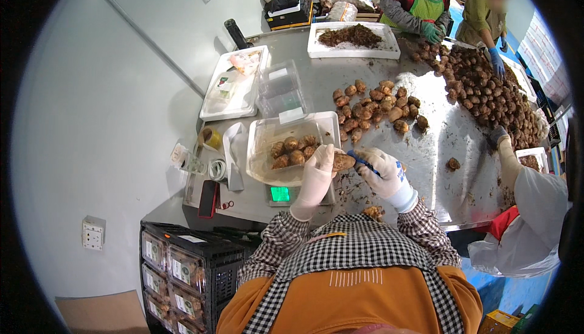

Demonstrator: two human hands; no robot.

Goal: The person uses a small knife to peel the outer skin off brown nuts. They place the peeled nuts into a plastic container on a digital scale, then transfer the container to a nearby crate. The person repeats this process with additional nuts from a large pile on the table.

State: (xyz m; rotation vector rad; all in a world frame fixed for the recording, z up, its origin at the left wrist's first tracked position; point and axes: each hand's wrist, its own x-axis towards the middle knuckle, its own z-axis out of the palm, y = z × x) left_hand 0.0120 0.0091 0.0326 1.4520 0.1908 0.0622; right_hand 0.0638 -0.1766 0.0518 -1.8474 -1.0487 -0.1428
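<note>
In white-gloved fingers, my left hand [315,182] grips a brown taro [344,162] above the table's near edge. My right hand [383,176], gloved in white too, is closed round a slim blue tool [360,159] whose tip meets the taro's right end; the tool's exact kind is too small to tell. Just left of my hands, a shallow clear plastic container [260,159] with several taros [294,151] rests in a white tray. A scale [280,194] with a lit green display sits in front of it. Another taro piece [373,212] lies close below my right hand.
Beyond my hands is a loose heap of taros [377,108]; a bigger pile [486,94] fills the far right, where co-workers' gloved hands reach in. White trays [261,63], stacked clear boxes [281,88], tape [211,137] and a phone [208,199] line the left side.
</note>
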